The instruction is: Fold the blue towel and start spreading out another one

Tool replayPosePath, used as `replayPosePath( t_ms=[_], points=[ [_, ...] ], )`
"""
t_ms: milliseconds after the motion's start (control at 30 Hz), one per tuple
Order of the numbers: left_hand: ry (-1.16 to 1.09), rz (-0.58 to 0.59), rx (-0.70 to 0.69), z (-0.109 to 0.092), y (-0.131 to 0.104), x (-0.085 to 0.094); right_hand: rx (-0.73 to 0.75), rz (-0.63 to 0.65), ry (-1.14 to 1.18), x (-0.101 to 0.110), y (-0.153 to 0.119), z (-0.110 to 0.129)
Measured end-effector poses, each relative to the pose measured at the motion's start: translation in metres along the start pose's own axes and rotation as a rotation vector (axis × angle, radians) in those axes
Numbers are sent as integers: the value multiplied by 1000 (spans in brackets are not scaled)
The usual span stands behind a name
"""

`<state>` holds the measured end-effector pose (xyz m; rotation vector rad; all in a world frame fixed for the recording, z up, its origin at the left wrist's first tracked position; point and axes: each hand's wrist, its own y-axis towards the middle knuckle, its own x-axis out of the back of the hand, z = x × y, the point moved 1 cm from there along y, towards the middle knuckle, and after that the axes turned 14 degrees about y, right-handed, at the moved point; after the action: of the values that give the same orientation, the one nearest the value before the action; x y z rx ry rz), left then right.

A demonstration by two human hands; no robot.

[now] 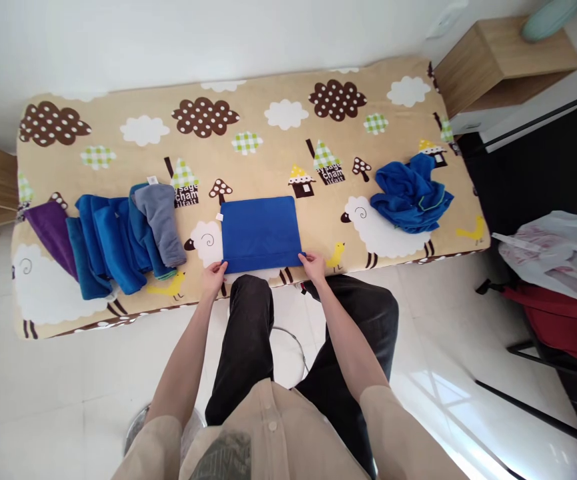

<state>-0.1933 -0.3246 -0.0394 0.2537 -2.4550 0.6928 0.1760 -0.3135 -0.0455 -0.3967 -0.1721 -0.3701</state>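
A blue cloth (261, 230) lies flat on the patterned bed cover (268, 167), its near edge turned up in a narrow fold. My left hand (214, 276) pinches the cloth's near left corner. At the near right corner, my right hand (314, 266) grips the cloth between thumb and fingers. A small white tag sticks out at the cloth's upper left side.
Rolled or folded cloths in purple (54, 237), blue (113, 243) and grey (162, 223) lie on the left. A crumpled blue cloth (411, 193) rests on the right. Beyond stand a wooden shelf (531, 50) and a plastic bag (553, 250) over red fabric.
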Motion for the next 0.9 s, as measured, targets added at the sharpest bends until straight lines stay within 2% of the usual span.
replayPosePath(
  t_ms=[133,267,433,633,700,767,800,833,900],
  points=[
    [89,-137,-58,-9,-7,-7,-6,-50,-81,-1,2,2],
    [156,-200,-52,-14,-15,-10,29,-63,-121,-2,6,-1],
    [217,-196,-128,-10,-14,-3,21,-90,-177,-4,7,1],
    [242,-147,-135,-9,-8,0,-33,-56,-178,-3,-1,14],
    [307,-228,-202,-11,-14,1,32,-87,-142,-1,-8,18],
    [398,-328,-330,-14,-25,3,165,-147,-140,0,-18,22],
    [442,-335,-413,-14,-31,4,245,-154,-159,-1,-24,24],
    [476,-298,-499,-14,-36,4,325,-129,-190,-3,-31,26],
    [519,-149,-641,-11,-44,4,463,28,-273,-8,-45,28]
  ],
)
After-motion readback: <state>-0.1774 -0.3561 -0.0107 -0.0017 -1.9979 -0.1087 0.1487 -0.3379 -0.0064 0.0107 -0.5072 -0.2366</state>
